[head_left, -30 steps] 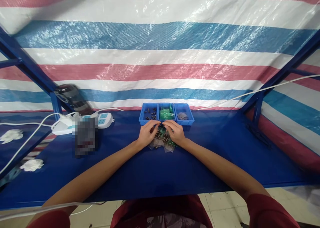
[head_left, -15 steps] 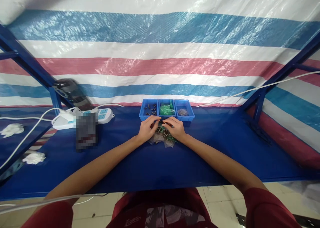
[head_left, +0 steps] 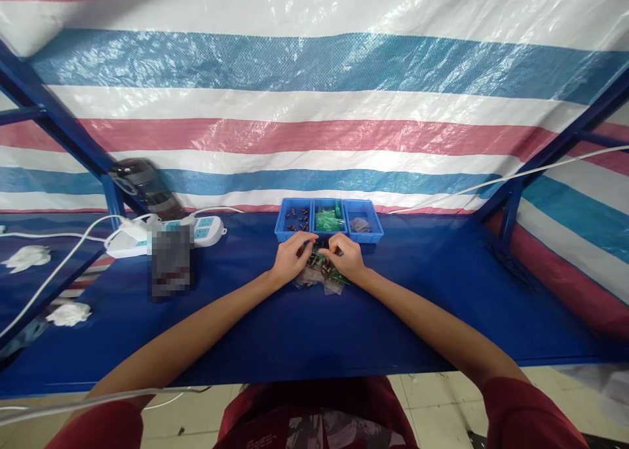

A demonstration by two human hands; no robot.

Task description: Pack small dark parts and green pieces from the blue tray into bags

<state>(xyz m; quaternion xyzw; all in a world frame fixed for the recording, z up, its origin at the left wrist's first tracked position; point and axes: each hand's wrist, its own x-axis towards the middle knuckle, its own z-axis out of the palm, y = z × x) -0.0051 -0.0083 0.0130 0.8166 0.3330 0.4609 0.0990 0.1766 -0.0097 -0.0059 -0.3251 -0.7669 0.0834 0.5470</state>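
Over a small heap of mixed parts (head_left: 319, 265), my left hand (head_left: 289, 257) and my right hand (head_left: 348, 257) face each other with a narrow gap between them. The heap holds dark and brassy bits, green pieces and clear little plastic bags (head_left: 334, 286). My left fingers bend toward the thumb in a pinch; whatever is in it is too small to name. The fingers of my right hand curl in against the thumb, and their contents are hidden. Just beyond my hands are three joined blue bins: left with dark metal parts (head_left: 297, 219), middle with green pieces (head_left: 328, 221), right with clear bits (head_left: 361, 225).
A white power strip (head_left: 209, 231) with cables lies on the blue table (head_left: 304, 341) at the left, beside a blurred dark object (head_left: 171, 262). A dark bottle (head_left: 147, 187) leans behind it. Crumpled white tissues (head_left: 69, 313) are farther left. Blue frame posts flank the striped sheet (head_left: 314, 134).
My right fingers have curled in more and lifted slightly away from the left hand. The left hand stays nearly in place. The whole view has shifted down a little.
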